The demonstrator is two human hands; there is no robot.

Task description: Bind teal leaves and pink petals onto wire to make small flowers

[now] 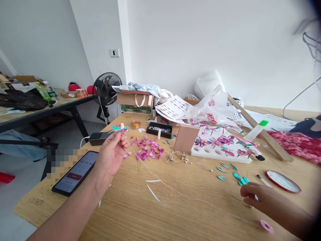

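Note:
Raised over the left part of the table, my left hand (112,150) pinches a small craft flower (120,128) with teal and pink petals and a white centre. A thin pale thread (184,195) runs from it across the wood to a pink spool (265,226) at the lower right. My right hand (254,195) is low over the right side with fingers curled together. A thin dark wire (235,197) and a bit of teal show at its fingers, but what they grip is mostly hidden. Just beyond it are teal leaves (241,179).
A phone (76,172) lies left of my forearm. Loose pink petals (149,149), beads (179,156) and a black tray (159,130) are mid-table. Finished flowers stand in a white foam block (223,155). A red-rimmed dish (283,181) is at right, a wooden bar (276,145) behind.

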